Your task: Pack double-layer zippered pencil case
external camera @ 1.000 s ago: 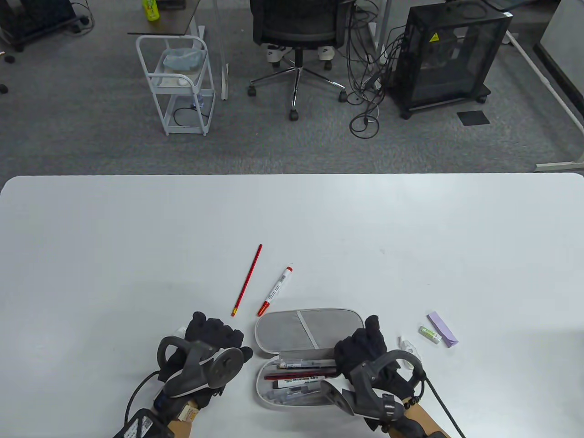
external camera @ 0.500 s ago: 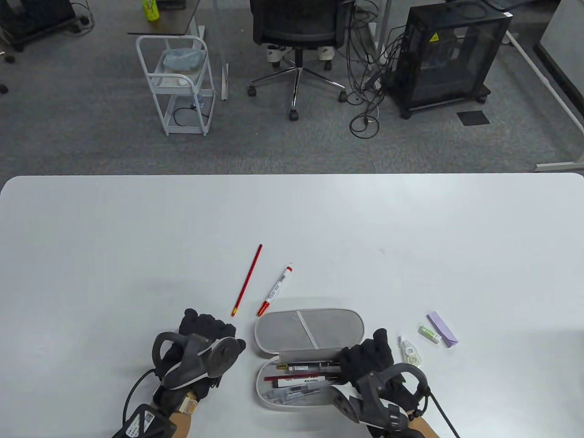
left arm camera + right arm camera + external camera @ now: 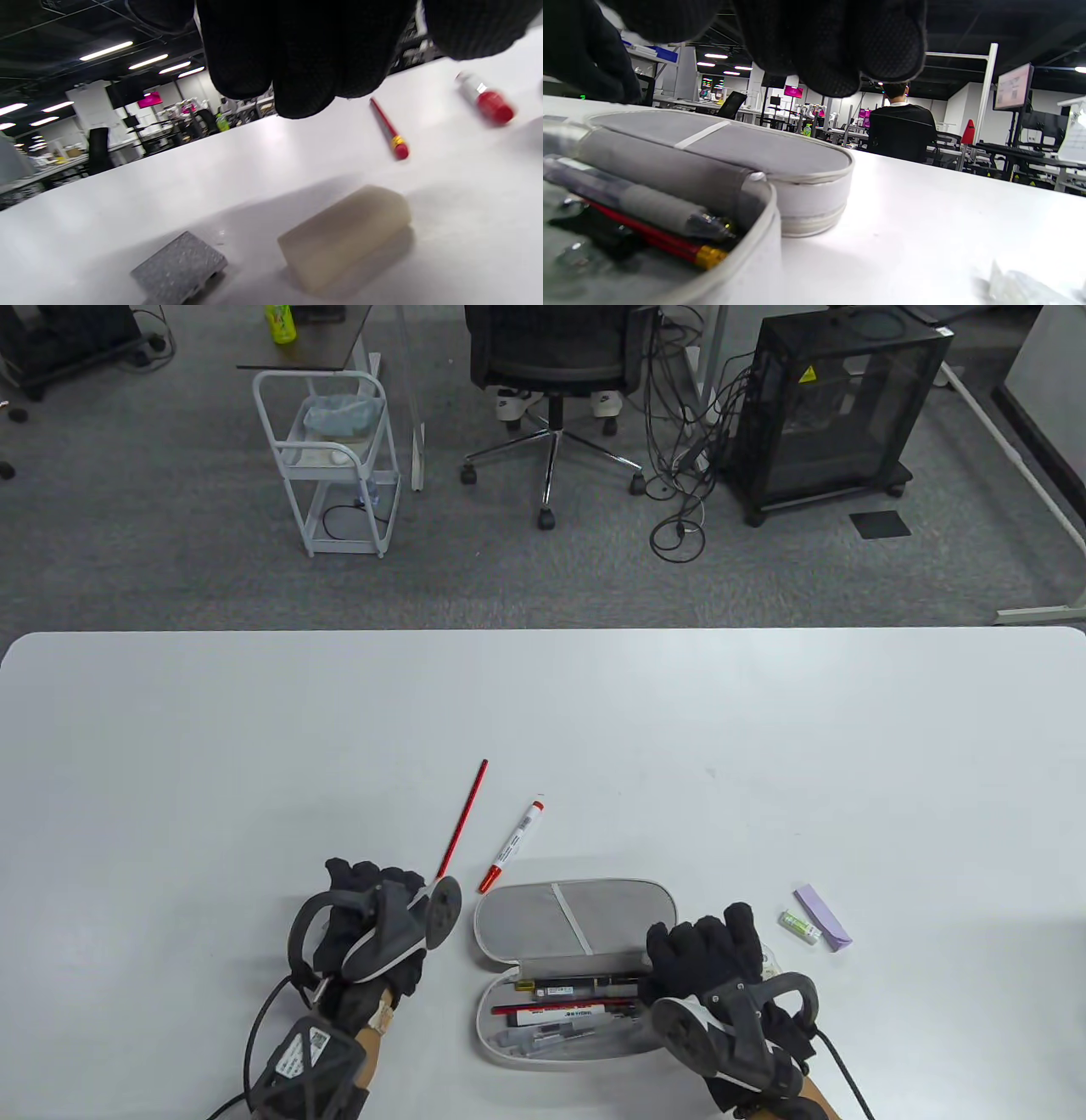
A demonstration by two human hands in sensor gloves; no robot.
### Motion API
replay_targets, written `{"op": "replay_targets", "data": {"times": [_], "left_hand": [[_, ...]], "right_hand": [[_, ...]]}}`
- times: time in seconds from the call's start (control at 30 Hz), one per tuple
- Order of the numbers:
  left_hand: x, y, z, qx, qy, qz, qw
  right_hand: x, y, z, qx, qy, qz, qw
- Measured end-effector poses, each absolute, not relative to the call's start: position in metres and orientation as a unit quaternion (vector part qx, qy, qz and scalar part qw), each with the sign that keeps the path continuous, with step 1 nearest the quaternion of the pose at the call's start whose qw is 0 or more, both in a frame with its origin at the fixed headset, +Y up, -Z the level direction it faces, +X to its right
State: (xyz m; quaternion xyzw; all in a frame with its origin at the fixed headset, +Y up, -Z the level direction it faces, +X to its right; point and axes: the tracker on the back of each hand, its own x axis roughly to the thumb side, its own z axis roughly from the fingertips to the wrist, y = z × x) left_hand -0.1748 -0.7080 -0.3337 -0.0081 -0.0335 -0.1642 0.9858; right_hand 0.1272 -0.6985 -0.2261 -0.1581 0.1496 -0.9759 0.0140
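The grey pencil case [image 3: 573,967] lies unzipped (pens inside). Left hand [image 3: 366,918] and right hand [image 3: 708,959] grip nothing, fingers curled.

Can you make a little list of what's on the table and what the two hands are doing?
pencil case: open, lid flat, pens and a red pencil inside
left hand: above a white eraser, holding nothing
right hand: at the case's right end, holding nothing seen
red pencil: loose on the table
red marker: beside that pencil
purple pad: right of the case
small green tube: next to the pad
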Motion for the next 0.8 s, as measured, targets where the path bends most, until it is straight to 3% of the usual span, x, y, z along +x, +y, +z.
{"op": "replay_targets", "data": {"times": [0.1,0.33,0.53,0.63,0.8], "left_hand": [[-0.162,-0.72,-0.356,-0.064,-0.007,-0.187,0.98],[-0.152,-0.741,-0.385,-0.118,0.045,-0.246,0.961],[-0.151,-0.743,-0.39,-0.114,0.09,-0.159,0.977],[-0.148,-0.745,-0.393,-0.144,0.101,-0.17,0.969],[-0.148,-0.751,-0.395,-0.126,0.086,-0.189,0.97]], "right_hand": [[0.132,-0.697,-0.225,-0.153,0.144,-0.978,0.007],[0.139,-0.689,-0.218,-0.132,0.155,-0.979,-0.01],[0.141,-0.691,-0.221,-0.125,0.141,-0.982,-0.019],[0.142,-0.692,-0.222,-0.117,0.138,-0.983,-0.018],[0.144,-0.691,-0.222,-0.107,0.136,-0.985,-0.02]]}}
